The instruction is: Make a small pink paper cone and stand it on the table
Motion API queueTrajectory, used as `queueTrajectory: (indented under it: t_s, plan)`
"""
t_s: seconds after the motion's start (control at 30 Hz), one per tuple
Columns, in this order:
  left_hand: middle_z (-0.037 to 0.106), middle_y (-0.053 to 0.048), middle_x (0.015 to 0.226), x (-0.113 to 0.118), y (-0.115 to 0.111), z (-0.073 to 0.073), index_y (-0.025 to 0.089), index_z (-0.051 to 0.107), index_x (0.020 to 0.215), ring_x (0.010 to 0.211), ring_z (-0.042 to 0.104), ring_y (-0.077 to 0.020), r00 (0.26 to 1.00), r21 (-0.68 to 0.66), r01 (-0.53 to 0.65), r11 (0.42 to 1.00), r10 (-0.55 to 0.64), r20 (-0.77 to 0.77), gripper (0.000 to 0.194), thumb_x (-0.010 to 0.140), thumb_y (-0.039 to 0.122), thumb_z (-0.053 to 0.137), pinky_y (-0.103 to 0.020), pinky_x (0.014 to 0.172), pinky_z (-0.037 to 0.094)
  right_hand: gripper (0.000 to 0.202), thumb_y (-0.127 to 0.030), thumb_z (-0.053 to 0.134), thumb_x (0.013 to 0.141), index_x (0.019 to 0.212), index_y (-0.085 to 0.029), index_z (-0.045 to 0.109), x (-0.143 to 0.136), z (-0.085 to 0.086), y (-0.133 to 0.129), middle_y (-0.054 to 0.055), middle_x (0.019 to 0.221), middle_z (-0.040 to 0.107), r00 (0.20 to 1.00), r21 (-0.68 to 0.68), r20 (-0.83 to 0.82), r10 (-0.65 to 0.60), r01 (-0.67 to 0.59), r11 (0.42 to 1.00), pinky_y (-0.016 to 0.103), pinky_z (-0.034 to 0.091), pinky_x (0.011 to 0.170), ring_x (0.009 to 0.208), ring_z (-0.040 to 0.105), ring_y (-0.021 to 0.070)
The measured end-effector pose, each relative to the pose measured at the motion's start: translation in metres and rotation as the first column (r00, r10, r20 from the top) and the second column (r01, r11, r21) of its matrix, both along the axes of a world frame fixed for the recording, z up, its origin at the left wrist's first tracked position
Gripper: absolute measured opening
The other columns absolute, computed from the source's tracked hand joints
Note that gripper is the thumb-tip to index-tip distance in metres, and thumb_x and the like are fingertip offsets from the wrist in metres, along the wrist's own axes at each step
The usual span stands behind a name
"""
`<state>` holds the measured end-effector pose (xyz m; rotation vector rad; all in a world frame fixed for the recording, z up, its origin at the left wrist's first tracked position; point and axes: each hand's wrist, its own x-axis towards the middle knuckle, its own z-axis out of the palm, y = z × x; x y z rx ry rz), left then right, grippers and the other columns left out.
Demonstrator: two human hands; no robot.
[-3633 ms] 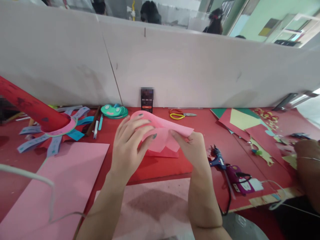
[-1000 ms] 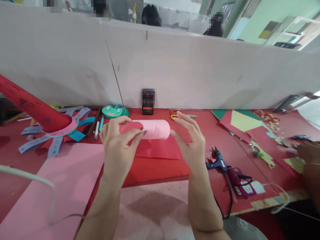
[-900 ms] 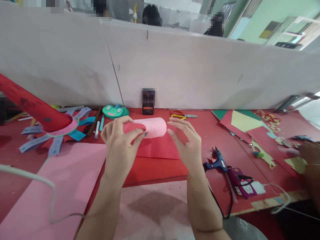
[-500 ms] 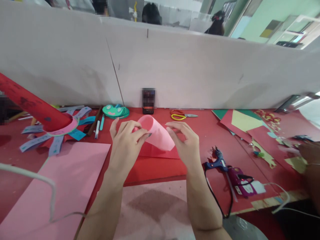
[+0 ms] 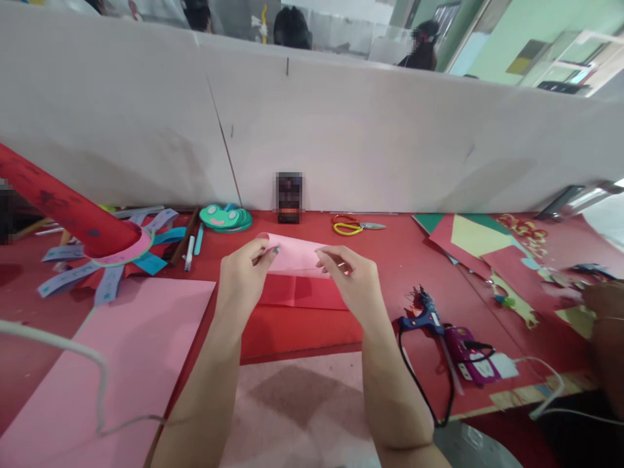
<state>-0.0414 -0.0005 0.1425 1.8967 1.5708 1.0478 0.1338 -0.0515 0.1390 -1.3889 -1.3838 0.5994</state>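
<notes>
Pink paper [image 5: 295,255] levelled, pinched by left hand [image 5: 240,276] and right hand [image 5: 357,278].

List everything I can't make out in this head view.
All in the head view:
Screen of the phone: pixelated.
Left hand's fingertips, except the thumb's: behind the pink paper.
Upper end of the red tube: beyond the left edge.
Marks on the lavender strips: too small.

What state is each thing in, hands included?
Left hand: pinching pink paper
Right hand: pinching pink paper
Pink paper: curled, held up
Red paper: creased
Scissors: blades closed
Phone: upright, screen lit
Hot glue gun: lying down
Purple power strip: red light on
Green frog cutouts: stacked
Red tube: tilted
</notes>
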Motion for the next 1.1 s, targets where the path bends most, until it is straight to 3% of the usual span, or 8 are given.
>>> queueTrajectory:
  t_s: [0.13, 0.27, 0.37, 0.43, 0.6, 0.77, 0.9, 1.1]
  plan:
    - [0.071, 0.000, 0.096, 0.000, 0.002, -0.006, 0.022, 0.063, 0.084, 0.092, 0.067, -0.0195, 0.997, 0.013, 0.020, 1.000, -0.021, 0.080, 0.009, 0.078, 0.025, 0.058, -0.024, 0.077, 0.052, 0.020, -0.034, 0.052, 0.086, 0.089, -0.022, 0.068, -0.002, -0.001, 0.000, 0.002, 0.081, 0.070, 0.999, 0.008, 0.024, 0.027, -0.028, 1.000, 0.024, 0.052, 0.062, 0.067, 0.065, 0.0122]
    - [0.068, -0.004, 0.113, 0.000, -0.001, -0.008, 0.023, 0.065, 0.099, 0.098, 0.066, -0.0219, 0.997, 0.015, 0.056, 0.998, -0.057, 0.053, 0.022, 0.078, 0.020, 0.057, -0.032, 0.084, 0.054, 0.018, -0.032, 0.054, 0.086, 0.093, -0.023, 0.068, -0.001, -0.002, 0.004, 0.003, 0.093, 0.069, 0.990, 0.100, 0.144, -0.006, -0.009, 0.995, 0.028, 0.052, 0.074, 0.085, 0.064, 0.0149]
    - [0.067, -0.004, 0.115, 0.000, -0.006, -0.005, 0.024, 0.065, 0.105, 0.103, 0.065, -0.0240, 0.987, -0.007, 0.161, 0.987, -0.161, -0.014, 0.028, 0.080, 0.019, 0.055, -0.035, 0.084, 0.054, 0.023, -0.032, 0.060, 0.083, 0.105, -0.025, 0.065, 0.001, -0.004, 0.007, 0.004, 0.111, 0.065, 0.972, 0.155, 0.235, 0.011, -0.049, 0.987, 0.034, 0.047, 0.092, 0.106, 0.059, 0.0183]
    - [0.068, -0.003, 0.114, 0.000, -0.011, -0.001, 0.024, 0.065, 0.106, 0.104, 0.064, -0.0242, 0.966, -0.024, 0.253, 0.967, -0.254, -0.058, 0.029, 0.081, 0.018, 0.052, -0.035, 0.085, 0.054, 0.035, -0.033, 0.063, 0.081, 0.115, -0.028, 0.060, 0.003, -0.006, 0.009, 0.004, 0.121, 0.060, 0.961, 0.113, 0.258, 0.098, -0.130, 0.985, 0.037, 0.044, 0.097, 0.113, 0.055, 0.0200]
    - [0.067, 0.000, 0.116, 0.001, -0.022, 0.010, 0.027, 0.063, 0.110, 0.105, 0.063, -0.0204, 0.933, -0.041, 0.353, 0.935, -0.355, -0.060, 0.030, 0.085, 0.019, 0.049, -0.031, 0.085, 0.053, 0.039, -0.037, 0.065, 0.078, 0.115, -0.027, 0.059, 0.004, -0.006, 0.007, 0.003, 0.108, 0.067, 0.940, -0.093, 0.187, 0.286, -0.273, 0.957, 0.031, 0.049, 0.081, 0.094, 0.062, 0.0187]
    - [0.068, 0.001, 0.111, 0.003, -0.026, 0.018, 0.027, 0.063, 0.108, 0.100, 0.064, -0.0169, 0.936, 0.093, 0.353, 0.931, -0.352, -0.031, 0.024, 0.086, 0.026, 0.055, -0.028, 0.086, 0.051, 0.033, -0.040, 0.062, 0.079, 0.108, -0.024, 0.063, 0.005, -0.001, 0.005, 0.002, 0.094, 0.069, 0.953, -0.185, 0.082, 0.290, -0.272, 0.944, 0.025, 0.048, 0.068, 0.083, 0.062, 0.0161]
    - [0.069, 0.000, 0.108, 0.002, -0.022, 0.017, 0.026, 0.064, 0.105, 0.098, 0.063, -0.0187, 0.950, 0.210, 0.304, 0.929, -0.281, -0.133, 0.022, 0.084, 0.031, 0.057, -0.033, 0.089, 0.049, 0.032, -0.042, 0.061, 0.080, 0.104, -0.022, 0.064, 0.006, 0.001, 0.005, 0.000, 0.082, 0.067, 0.968, -0.200, 0.050, 0.245, -0.231, 0.952, 0.022, 0.045, 0.059, 0.072, 0.059, 0.0132]
    - [0.070, 0.000, 0.106, 0.002, -0.021, 0.014, 0.027, 0.067, 0.097, 0.099, 0.062, -0.0194, 0.939, 0.238, 0.340, 0.910, -0.315, -0.137, 0.018, 0.087, 0.031, 0.052, -0.036, 0.091, 0.048, 0.035, -0.043, 0.060, 0.080, 0.110, -0.024, 0.061, 0.004, -0.001, 0.005, 0.001, 0.089, 0.068, 0.960, -0.189, 0.044, 0.275, -0.263, 0.946, 0.025, 0.049, 0.065, 0.077, 0.061, 0.0146]
